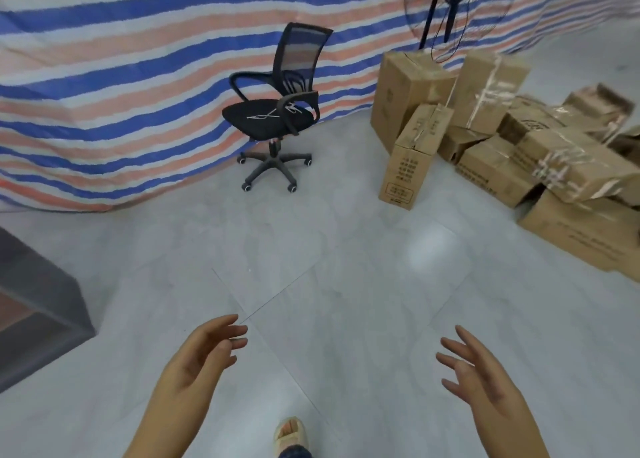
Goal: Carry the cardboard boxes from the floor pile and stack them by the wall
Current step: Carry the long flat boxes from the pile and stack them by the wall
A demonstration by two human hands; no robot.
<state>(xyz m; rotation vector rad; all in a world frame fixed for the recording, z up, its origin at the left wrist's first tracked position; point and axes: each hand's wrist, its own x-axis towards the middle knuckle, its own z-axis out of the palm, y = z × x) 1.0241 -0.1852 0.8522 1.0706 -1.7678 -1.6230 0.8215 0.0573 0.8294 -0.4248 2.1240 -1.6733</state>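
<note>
Between carries, by the look of it: left hand [197, 357] and right hand [485, 371] both raised over bare grey floor [311, 250], palms facing inward, fingers [228, 333] spread wide and relaxed, holding nothing. Cardboard boxes [519, 153] heaped in a loose pile at the far right, some upright, some tipped against each other, well apart from both hands; tall upright box [412, 156] at the pile's near edge. Black office chair [277, 111] beside the pile, before the striped tarpaulin [121, 94]. Next, probably: walk to the pile, bend, and set both palms on opposite sides of the nearest box.
</note>
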